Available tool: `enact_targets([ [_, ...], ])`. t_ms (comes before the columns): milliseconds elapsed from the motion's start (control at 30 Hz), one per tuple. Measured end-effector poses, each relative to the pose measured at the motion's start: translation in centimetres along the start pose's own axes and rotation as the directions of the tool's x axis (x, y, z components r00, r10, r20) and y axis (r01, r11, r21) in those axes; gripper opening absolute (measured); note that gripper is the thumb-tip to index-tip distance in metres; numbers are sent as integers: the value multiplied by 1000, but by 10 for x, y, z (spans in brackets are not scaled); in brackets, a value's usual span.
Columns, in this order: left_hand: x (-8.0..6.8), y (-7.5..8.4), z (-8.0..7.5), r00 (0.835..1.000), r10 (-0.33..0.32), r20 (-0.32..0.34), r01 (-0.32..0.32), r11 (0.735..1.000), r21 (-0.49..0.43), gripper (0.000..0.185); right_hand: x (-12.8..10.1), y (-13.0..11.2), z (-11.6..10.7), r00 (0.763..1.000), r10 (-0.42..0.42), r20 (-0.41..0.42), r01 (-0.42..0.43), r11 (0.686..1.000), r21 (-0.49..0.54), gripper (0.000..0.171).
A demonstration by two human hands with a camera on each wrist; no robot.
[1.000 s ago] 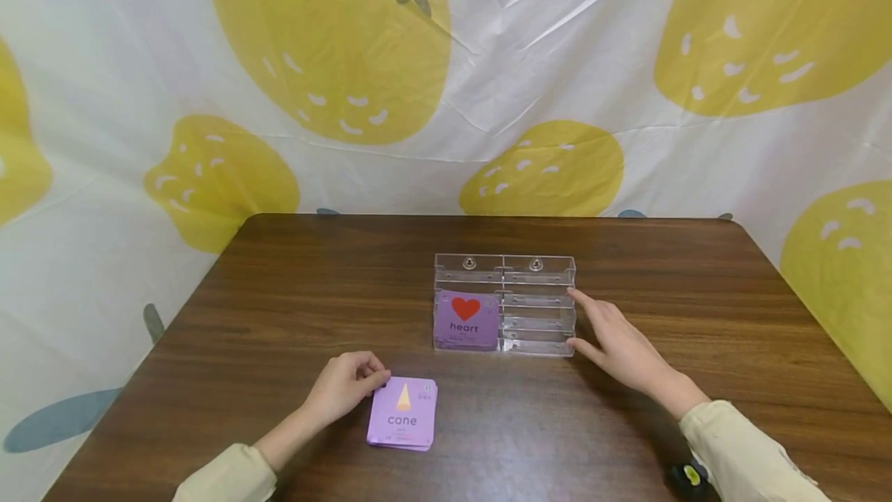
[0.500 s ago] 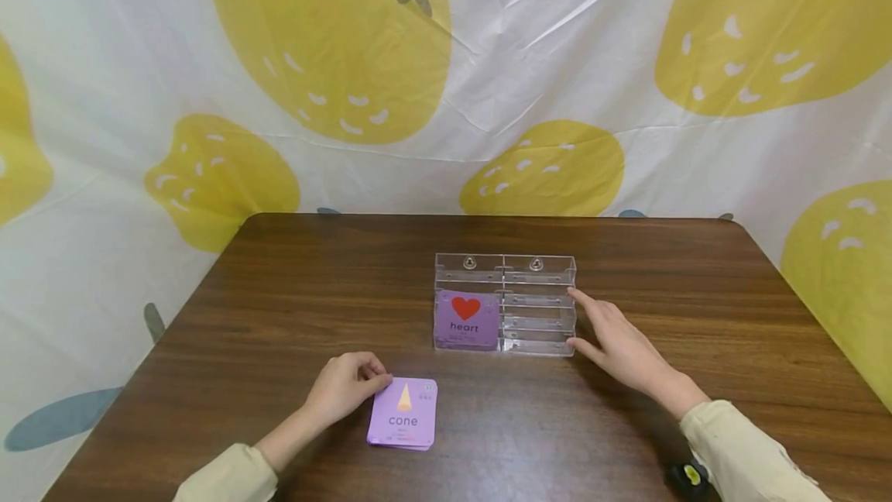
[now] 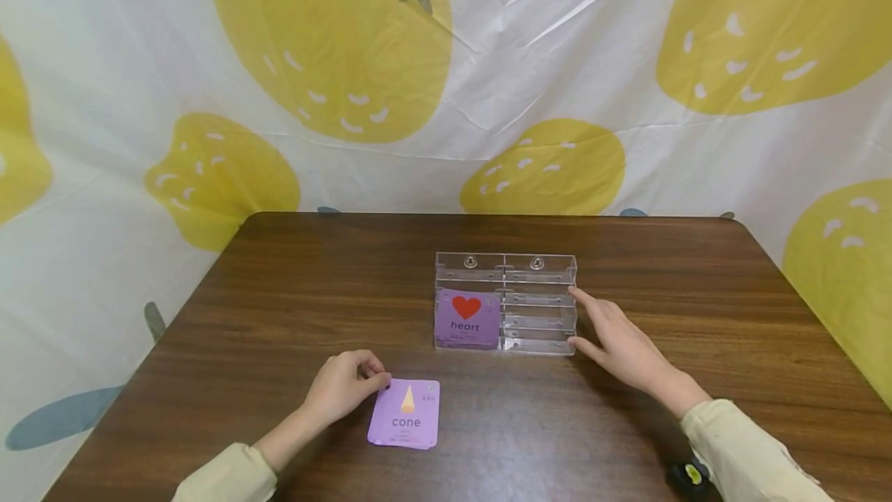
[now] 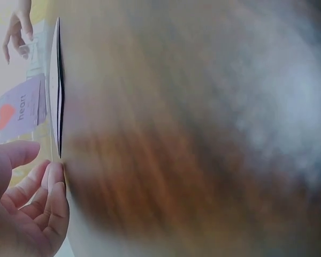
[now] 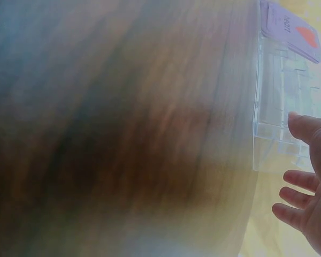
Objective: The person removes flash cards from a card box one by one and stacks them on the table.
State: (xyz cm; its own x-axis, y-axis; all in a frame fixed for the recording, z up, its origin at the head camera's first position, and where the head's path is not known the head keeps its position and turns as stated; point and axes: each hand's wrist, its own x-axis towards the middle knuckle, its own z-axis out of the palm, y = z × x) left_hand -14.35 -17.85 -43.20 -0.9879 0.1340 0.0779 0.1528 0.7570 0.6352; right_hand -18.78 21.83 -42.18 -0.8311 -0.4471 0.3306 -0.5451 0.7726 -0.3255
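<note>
1. Left sleeve (image 3: 223,479) and right sleeve (image 3: 742,452) – both cream-coloured, entering at the near edge of the brown wooden table (image 3: 293,293). A small black-and-yellow object (image 3: 690,475) lies just beside the right sleeve; what it is cannot be told.
2. Left hand (image 3: 341,390) – fingers curled, fingertips at the upper left corner of the card stack (image 3: 406,424). The head view does not resolve whether they pinch the top card; the left wrist view shows the fingertips (image 4: 56,179) touching the stack's edge (image 4: 58,91).
3. Card stack – purple, lying flat on the table near the front, left of centre. The top card shows a cone picture and the word "cone".
4. Right hand (image 3: 620,343) – open, fingers straight and spread, resting against the right end of the clear acrylic holder (image 3: 540,304); index tip at the upper edge, thumb at the lower corner.
5. Clear acrylic holder – standing at mid-table, well apart from the card stack, divided into a left and a right column of tiered slots.
6. Heart card (image 3: 467,318) – purple, red heart and the word "heart", seated in the left column's front slot.
7. Backdrop (image 3: 488,68) – white creased sheet with large yellow fruit shapes, behind the table.
</note>
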Motion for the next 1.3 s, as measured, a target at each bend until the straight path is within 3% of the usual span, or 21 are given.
enact_targets([
  [567, 17, 10, -9, 999, 36, -34, -35, 999, 13, 11, 0, 1, 0, 1000, -4, 6, 4, 1000, -2, 72],
  [967, 37, 30, -24, 992, 89, -86, -91, 996, -25, 11, 0, 0, 0, 1000, 4, 12, -4, 1000, 1, 73],
  [1300, 51, 42, -20, 984, 150, -91, -159, 983, -93, 11, 0, 0, -1, 1000, 12, 16, -12, 1000, -1, 73],
])
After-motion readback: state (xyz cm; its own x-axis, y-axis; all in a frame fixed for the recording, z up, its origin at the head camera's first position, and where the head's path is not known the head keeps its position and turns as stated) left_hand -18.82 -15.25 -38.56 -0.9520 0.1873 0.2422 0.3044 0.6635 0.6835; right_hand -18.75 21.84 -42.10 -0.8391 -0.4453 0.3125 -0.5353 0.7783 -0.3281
